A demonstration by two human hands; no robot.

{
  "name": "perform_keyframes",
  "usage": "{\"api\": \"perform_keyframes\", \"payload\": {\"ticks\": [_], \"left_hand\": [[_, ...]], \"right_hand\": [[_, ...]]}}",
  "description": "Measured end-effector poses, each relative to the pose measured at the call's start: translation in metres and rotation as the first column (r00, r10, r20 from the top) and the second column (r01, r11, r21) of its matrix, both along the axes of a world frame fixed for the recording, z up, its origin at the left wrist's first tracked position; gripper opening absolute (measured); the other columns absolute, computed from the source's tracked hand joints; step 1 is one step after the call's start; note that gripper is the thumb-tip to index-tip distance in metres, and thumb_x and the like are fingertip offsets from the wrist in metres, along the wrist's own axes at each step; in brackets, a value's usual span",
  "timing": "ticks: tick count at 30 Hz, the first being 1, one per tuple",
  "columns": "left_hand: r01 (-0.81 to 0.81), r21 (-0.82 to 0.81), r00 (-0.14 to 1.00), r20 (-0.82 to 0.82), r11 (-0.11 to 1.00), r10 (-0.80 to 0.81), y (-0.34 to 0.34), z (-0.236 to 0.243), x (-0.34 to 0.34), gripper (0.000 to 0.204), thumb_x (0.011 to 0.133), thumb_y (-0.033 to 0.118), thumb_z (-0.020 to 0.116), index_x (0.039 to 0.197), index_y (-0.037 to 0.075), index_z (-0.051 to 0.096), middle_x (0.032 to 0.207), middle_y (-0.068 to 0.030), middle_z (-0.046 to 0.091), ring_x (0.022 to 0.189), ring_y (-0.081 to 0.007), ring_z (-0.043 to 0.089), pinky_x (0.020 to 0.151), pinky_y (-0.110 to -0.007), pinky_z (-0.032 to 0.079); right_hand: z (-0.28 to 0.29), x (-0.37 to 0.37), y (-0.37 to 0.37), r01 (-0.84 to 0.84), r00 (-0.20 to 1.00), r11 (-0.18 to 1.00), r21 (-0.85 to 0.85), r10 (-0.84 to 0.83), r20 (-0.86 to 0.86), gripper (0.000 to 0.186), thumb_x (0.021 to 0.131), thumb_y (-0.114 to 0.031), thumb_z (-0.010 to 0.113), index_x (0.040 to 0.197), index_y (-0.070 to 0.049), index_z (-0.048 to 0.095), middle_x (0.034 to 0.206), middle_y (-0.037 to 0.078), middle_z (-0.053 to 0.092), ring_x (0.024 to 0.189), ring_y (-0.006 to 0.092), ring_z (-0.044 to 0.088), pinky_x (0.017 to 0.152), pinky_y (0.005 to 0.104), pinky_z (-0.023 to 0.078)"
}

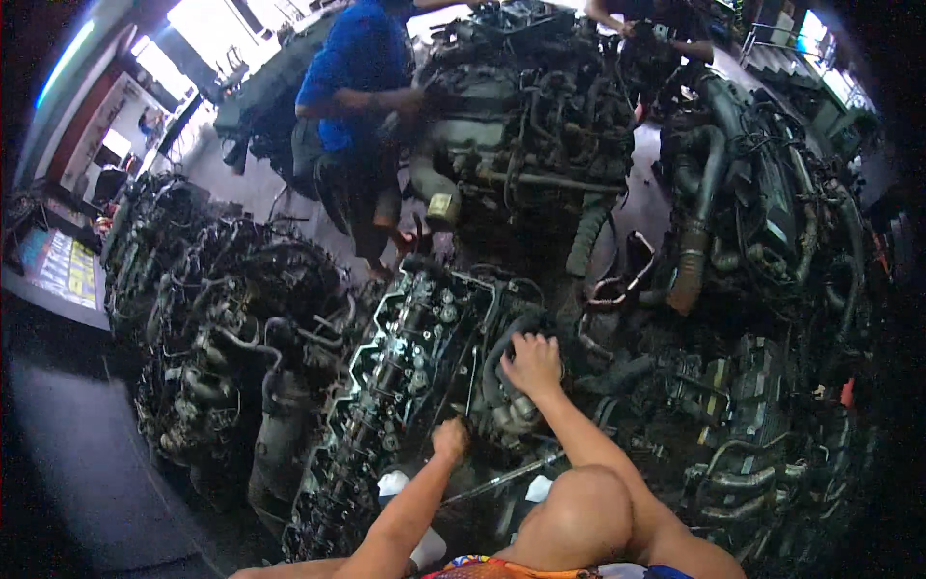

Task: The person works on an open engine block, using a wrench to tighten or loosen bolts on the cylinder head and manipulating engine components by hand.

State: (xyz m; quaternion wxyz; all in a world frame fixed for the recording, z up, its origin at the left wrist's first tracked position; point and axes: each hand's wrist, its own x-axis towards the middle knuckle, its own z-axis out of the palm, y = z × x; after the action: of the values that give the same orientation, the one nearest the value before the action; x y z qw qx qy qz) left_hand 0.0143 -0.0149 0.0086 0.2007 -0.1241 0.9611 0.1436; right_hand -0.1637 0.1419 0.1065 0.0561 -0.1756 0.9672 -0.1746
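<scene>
An open engine cylinder head (400,376) with exposed valve gear lies on the floor in front of me. My right hand (531,364) rests with fingers spread on a black rubber hose (502,349) and a metal housing at the engine's right side. My left hand (449,439) is closed in a fist near the engine's lower edge; whether it grips a tool is hidden. A long metal bar (502,476) lies just below my hands, beside my bent knee (579,507).
Dirty engines crowd the floor: one at left (207,328), one at the back (521,125), another at right (762,212). A person in a blue shirt (357,68) bends over the back engine. Another person's arms (637,24) show at the top. Grey floor (87,463) lies at lower left.
</scene>
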Motion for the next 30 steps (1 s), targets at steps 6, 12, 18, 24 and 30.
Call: {"api": "perform_keyframes", "payload": {"ticks": [6,12,18,24,30], "left_hand": [[-0.152,0.059,0.960,0.245,0.987,0.134,0.010,0.009,-0.006,0.020,0.075,0.022,0.056,0.083,0.006,0.066,0.081,-0.0164,0.066,0.078,-0.0333,0.065,0.068,-0.041,0.052],[-0.158,0.114,0.916,0.388,0.981,0.103,-0.005,0.083,-0.023,0.031,0.075,0.031,0.057,0.091,0.005,0.066,0.089,-0.0195,0.065,0.080,-0.0303,0.065,0.070,-0.042,0.051],[0.534,0.107,0.733,0.436,0.839,-0.522,-0.098,0.157,-0.103,0.035,0.081,0.037,0.055,0.091,0.004,0.065,0.085,-0.0165,0.065,0.071,-0.0312,0.062,0.061,-0.042,0.050],[0.272,0.106,0.962,-0.030,0.956,-0.271,-0.208,0.346,-0.091,0.048,0.076,0.050,0.062,0.092,0.005,0.067,0.077,-0.0161,0.064,0.072,-0.0289,0.061,0.065,-0.041,0.046],[0.135,-0.002,0.493,-0.867,0.991,-0.069,-0.205,0.418,-0.078,0.032,0.062,0.025,0.077,0.073,0.002,0.057,0.078,-0.0111,0.054,0.074,-0.0264,0.054,0.060,-0.034,0.041]], "right_hand": [[-0.001,-0.007,0.009,-0.010,0.999,1.000,-0.006,0.010,-0.032,0.032,0.077,-0.034,0.059,0.089,-0.004,0.058,0.089,0.013,0.060,0.090,0.0304,0.056,0.084,0.0463,0.038],[0.003,-0.006,-0.005,-0.041,0.999,0.999,-0.003,0.041,-0.032,0.032,0.077,-0.034,0.059,0.090,-0.005,0.059,0.091,0.013,0.061,0.092,0.0303,0.055,0.086,0.0471,0.038],[-0.004,-0.004,0.002,-0.092,0.996,0.995,0.037,0.092,0.006,0.035,0.077,-0.036,0.058,0.093,-0.006,0.060,0.094,0.012,0.062,0.095,0.0304,0.055,0.089,0.0476,0.036],[-0.013,0.000,-0.004,-0.140,0.989,0.985,0.099,0.134,0.069,0.042,0.078,-0.039,0.057,0.104,-0.006,0.061,0.097,0.013,0.062,0.098,0.0304,0.055,0.093,0.0488,0.034],[-0.026,-0.059,0.037,-0.190,0.852,0.980,-0.060,0.195,0.486,0.053,0.073,-0.043,0.060,0.108,-0.004,0.059,0.108,0.019,0.060,0.103,0.0334,0.055,0.088,0.0395,0.044]]}}
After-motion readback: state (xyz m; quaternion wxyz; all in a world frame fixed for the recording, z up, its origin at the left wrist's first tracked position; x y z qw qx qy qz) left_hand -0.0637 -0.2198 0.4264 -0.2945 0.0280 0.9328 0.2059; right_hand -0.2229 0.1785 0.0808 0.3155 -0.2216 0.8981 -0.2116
